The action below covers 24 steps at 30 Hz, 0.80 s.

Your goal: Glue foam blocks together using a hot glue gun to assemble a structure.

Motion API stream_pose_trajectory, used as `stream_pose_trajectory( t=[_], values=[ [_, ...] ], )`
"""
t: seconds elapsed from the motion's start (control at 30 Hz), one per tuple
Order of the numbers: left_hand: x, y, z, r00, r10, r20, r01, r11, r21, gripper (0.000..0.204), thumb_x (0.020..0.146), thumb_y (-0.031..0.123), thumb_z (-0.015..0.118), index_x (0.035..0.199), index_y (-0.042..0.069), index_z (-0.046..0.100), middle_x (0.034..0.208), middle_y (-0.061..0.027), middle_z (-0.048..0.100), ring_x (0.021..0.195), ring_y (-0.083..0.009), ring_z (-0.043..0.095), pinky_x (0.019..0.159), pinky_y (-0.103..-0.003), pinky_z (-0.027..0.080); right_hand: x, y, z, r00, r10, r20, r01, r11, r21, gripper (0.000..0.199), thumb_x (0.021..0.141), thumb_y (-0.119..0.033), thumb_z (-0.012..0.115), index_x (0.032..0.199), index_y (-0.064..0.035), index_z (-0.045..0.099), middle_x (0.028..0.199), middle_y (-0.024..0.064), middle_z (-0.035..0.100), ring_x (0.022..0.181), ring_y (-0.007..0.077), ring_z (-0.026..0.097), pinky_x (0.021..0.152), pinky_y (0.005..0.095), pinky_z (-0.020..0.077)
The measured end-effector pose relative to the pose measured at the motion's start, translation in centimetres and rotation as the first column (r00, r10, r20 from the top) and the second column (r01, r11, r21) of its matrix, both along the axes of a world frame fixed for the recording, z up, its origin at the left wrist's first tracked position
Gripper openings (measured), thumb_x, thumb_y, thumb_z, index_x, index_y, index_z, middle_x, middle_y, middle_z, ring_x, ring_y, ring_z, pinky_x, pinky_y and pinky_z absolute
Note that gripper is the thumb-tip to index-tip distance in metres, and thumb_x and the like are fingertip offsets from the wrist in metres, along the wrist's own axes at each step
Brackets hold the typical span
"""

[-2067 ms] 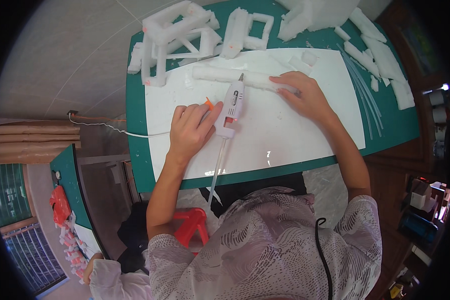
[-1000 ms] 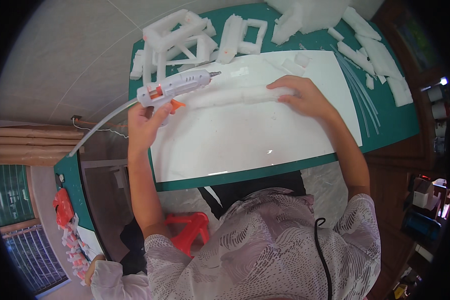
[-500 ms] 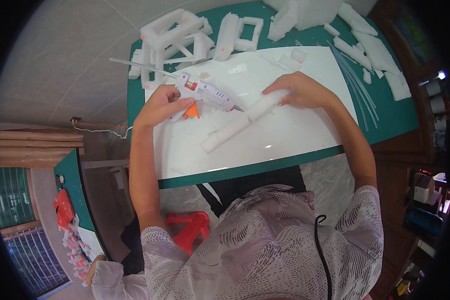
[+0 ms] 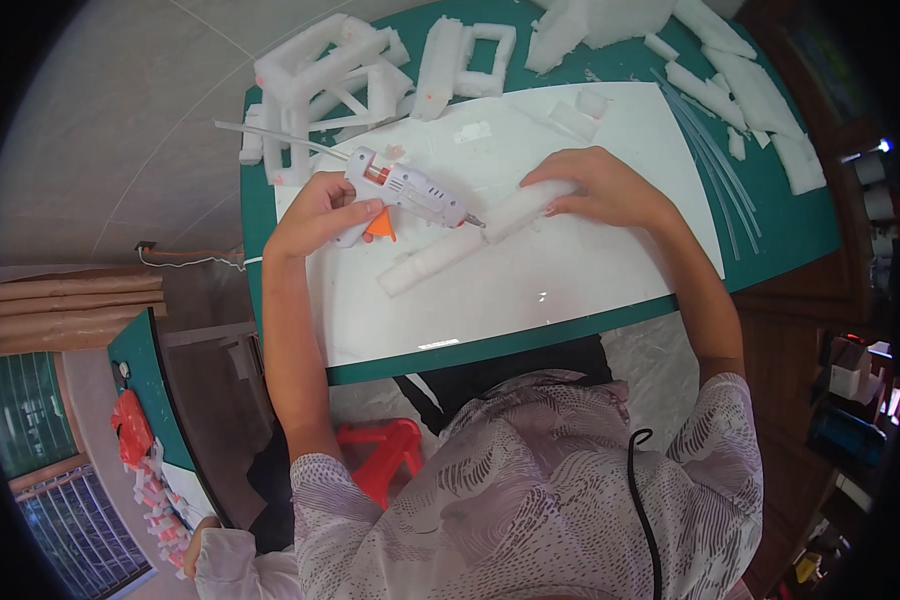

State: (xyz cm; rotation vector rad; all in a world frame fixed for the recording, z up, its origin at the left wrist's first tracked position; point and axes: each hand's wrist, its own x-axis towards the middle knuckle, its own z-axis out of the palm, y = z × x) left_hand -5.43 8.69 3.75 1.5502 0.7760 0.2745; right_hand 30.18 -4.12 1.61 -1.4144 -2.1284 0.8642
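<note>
Left hand (image 4: 315, 212) is clamped on the white glue gun (image 4: 405, 190), nozzle touching the foam bar (image 4: 475, 237) near its middle; right hand (image 4: 598, 187) is closed over the bar's far end, pinning it to the white sheet (image 4: 530, 290) mid-bench, nearer the left edge. Judgement: keep the nozzle in contact with the bar, run a steady thin bead, and keep the right fingers off the hot tip. Keep the bar flat under the right hand so it can't roll while the trigger is squeezed.
</note>
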Motion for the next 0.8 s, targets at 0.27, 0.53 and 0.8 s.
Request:
stream_pose_trajectory(
  t=[0.27,0.53,0.8],
  values=[
    [0.2,0.1,-0.4,0.999,-0.039,-0.016,0.039,0.999,-0.012,0.025,0.088,0.016,0.073,0.1,-0.005,0.069,0.081,-0.007,0.07,0.061,-0.0107,0.064,0.056,-0.024,0.046,0.4,0.3,-0.4,0.999,0.034,-0.021,-0.033,0.999,0.024,0.036,0.08,-0.008,0.076,0.116,-0.008,0.07,0.114,0.0129,0.07,0.104,0.0318,0.065,0.092,0.0376,0.0512],
    [0.4,-0.3,-0.7,1.0,-0.005,-0.014,0.005,1.0,-0.014,0.023,0.087,0.017,0.075,0.094,-0.004,0.069,0.076,-0.0075,0.069,0.058,-0.0113,0.064,0.053,-0.024,0.046,0.0,0.1,-0.2,0.999,0.011,-0.041,-0.009,0.999,0.041,0.038,0.075,0.003,0.07,0.113,-0.0016,0.069,0.109,0.014,0.07,0.1,0.0318,0.066,0.088,0.0366,0.0525],
    [0.8,-0.2,-0.5,0.995,0.083,-0.049,-0.083,0.996,0.015,0.025,0.086,0.019,0.077,0.08,-0.002,0.064,0.068,-0.0068,0.064,0.054,-0.0122,0.062,0.048,-0.027,0.048,0.0,0.1,-0.3,0.999,0.03,-0.039,-0.028,0.998,0.062,0.037,0.076,0.003,0.07,0.113,-0.0022,0.07,0.11,0.0131,0.07,0.1,0.031,0.066,0.089,0.0367,0.0524]
  ],
)
